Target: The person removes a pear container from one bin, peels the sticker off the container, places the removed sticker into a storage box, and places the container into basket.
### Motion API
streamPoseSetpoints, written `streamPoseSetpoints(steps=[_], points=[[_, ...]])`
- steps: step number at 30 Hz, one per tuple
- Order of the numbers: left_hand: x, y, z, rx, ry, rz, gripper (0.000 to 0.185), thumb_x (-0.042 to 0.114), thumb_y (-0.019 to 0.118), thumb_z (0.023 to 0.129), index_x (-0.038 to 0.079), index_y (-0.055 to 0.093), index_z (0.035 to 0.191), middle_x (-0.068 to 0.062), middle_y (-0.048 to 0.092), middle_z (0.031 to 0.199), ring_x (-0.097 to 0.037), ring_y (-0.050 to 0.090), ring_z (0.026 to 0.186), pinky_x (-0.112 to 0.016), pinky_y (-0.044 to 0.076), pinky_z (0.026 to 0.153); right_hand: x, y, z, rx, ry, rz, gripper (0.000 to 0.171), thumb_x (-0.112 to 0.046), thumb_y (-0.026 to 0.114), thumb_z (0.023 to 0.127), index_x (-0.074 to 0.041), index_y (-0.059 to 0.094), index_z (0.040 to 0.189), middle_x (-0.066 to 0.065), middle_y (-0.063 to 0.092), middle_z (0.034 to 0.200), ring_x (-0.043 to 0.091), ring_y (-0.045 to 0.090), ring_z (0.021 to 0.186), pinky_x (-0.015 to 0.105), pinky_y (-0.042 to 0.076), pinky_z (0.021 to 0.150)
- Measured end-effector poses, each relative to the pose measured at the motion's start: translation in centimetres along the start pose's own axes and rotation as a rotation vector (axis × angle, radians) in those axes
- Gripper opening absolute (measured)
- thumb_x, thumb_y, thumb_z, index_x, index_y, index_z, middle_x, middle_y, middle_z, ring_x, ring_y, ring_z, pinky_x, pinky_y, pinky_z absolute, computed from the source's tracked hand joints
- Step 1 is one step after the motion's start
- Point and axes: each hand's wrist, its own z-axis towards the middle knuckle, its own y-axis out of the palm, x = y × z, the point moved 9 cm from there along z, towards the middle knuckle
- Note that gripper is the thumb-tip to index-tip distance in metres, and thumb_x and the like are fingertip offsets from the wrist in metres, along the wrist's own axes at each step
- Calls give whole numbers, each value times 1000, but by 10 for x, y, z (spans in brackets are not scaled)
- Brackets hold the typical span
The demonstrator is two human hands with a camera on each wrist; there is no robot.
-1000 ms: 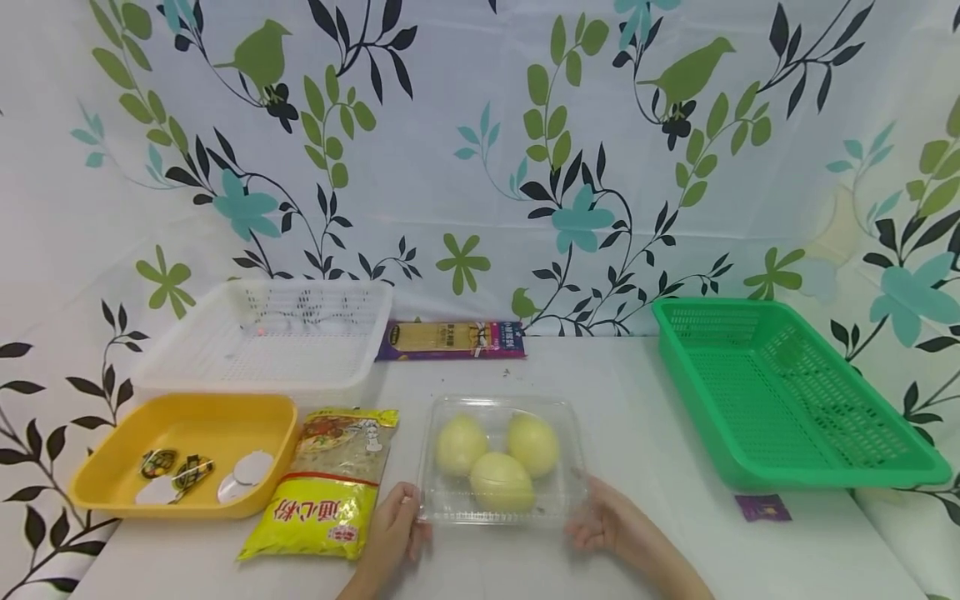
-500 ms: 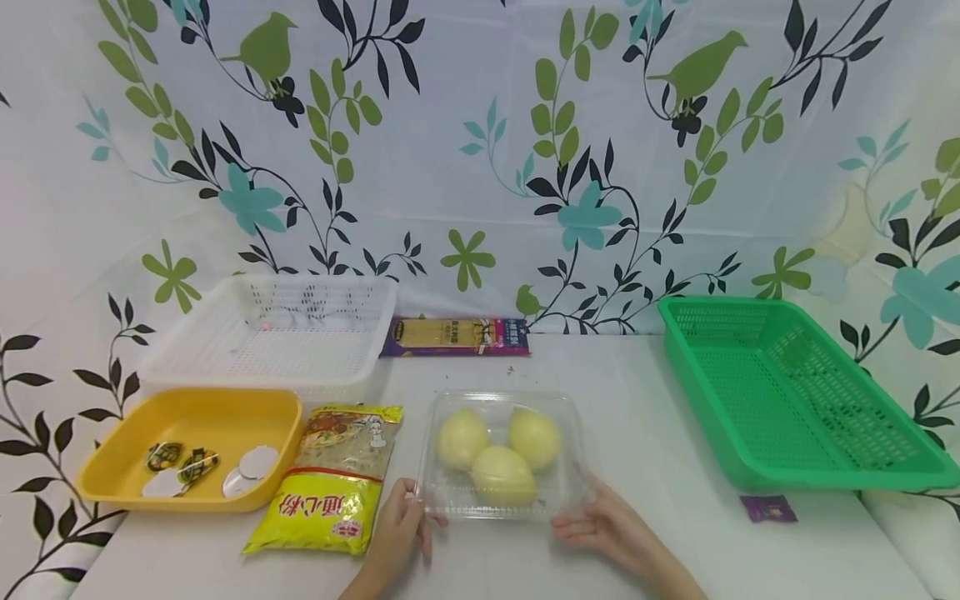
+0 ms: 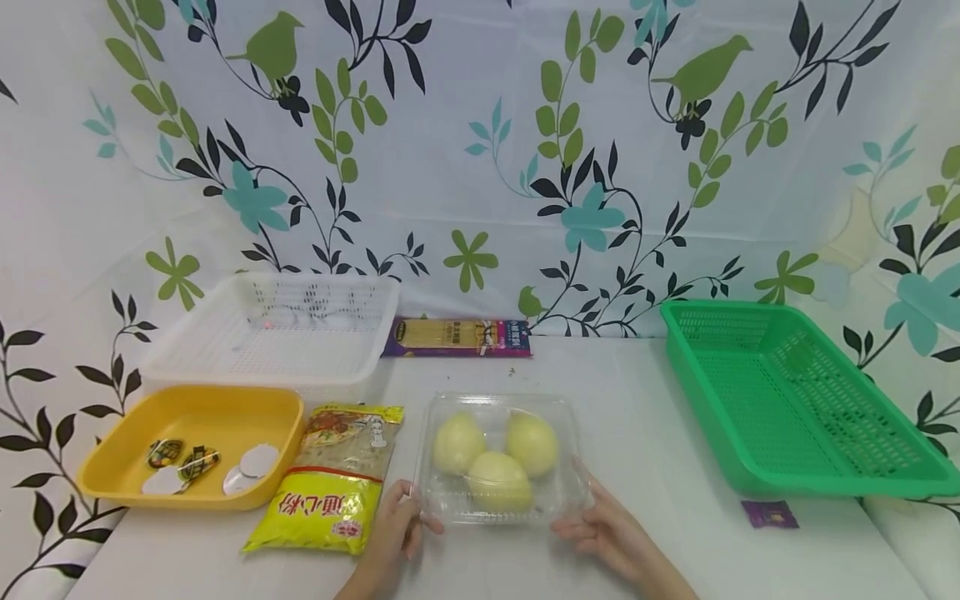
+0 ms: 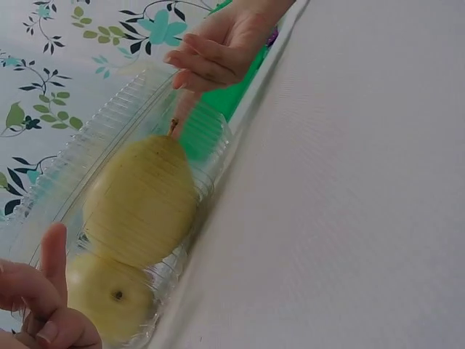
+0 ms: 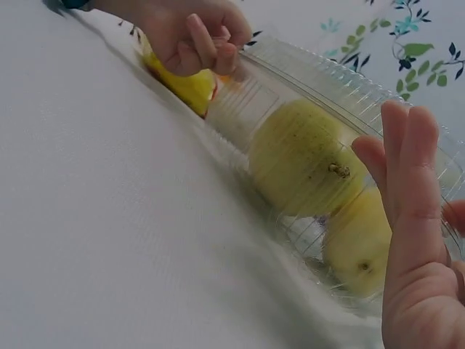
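A clear plastic clamshell box (image 3: 498,504) holding pale yellow-green pears (image 3: 501,482) lies in the middle of the white table. At the box's left front corner, my left hand (image 3: 392,529) holds its edge with bent fingers; the box partly hides the grip. My right hand (image 3: 611,533) is at the right front corner, touching the side, with its other fingers extended along the front. Those straight fingers (image 5: 413,174) show large in the right wrist view. Through the clear wall, the left wrist view shows a pear (image 4: 142,200) with its stem.
A yellow tray (image 3: 97,479) with small packets and white discs stands left, beside a bag of macaroni (image 3: 330,479). Behind are a white basket (image 3: 360,367) and a noodle packet (image 3: 457,337). On the right are a green basket (image 3: 738,467) and a small purple packet (image 3: 771,514).
My right hand's fingers have straightened and shifted left along the front of the box. The left hand stays at its corner. The box stays in nearly the same place.
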Motion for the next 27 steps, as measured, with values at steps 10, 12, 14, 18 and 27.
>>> streamPoseSetpoints(steps=[10, 12, 14, 18, 27], points=[[26, -13, -7, 98, 57, -76, 10, -2, 38, 85, 7, 38, 81, -9, 61, 56, -5, 31, 31, -16, 24, 33, 0, 10, 6, -4, -10, -9, 69, 13, 13, 88, -28, 23, 142, 23, 59, 103, 22, 60, 92, 29, 46, 78], [39, -16, -9, 109, 85, -91, 9, -3, 36, 85, 4, 39, 83, -9, 61, 55, -5, 31, 30, -16, 24, 33, -4, 13, 11, 5, -10, -22, 68, 13, 14, 88, -26, 15, 143, 22, 60, 102, 22, 60, 92, 30, 46, 79], [53, -21, -11, 120, 111, -98, 6, -3, 36, 86, 1, 39, 86, -8, 61, 56, -5, 31, 30, -15, 24, 32, -7, 18, 19, 24, -10, -47, 67, 13, 15, 89, -22, 7, 144, 21, 60, 102, 23, 60, 91, 31, 46, 80], [79, -27, -14, 127, 175, -99, 6, -2, 34, 88, -2, 39, 90, -6, 61, 57, -5, 30, 31, -15, 24, 32, -15, 29, 34, 76, 11, -88, 65, 11, 19, 90, -14, -13, 140, 20, 60, 103, 26, 60, 92, 33, 47, 77], [100, -48, -8, 171, 184, -100, 5, -1, 32, 89, -1, 37, 90, -5, 58, 55, -5, 28, 33, -16, 24, 35, -19, 41, 66, 228, 14, -80, 65, 7, 22, 88, -12, -9, 142, 20, 61, 97, 23, 64, 80, 29, 50, 69]])
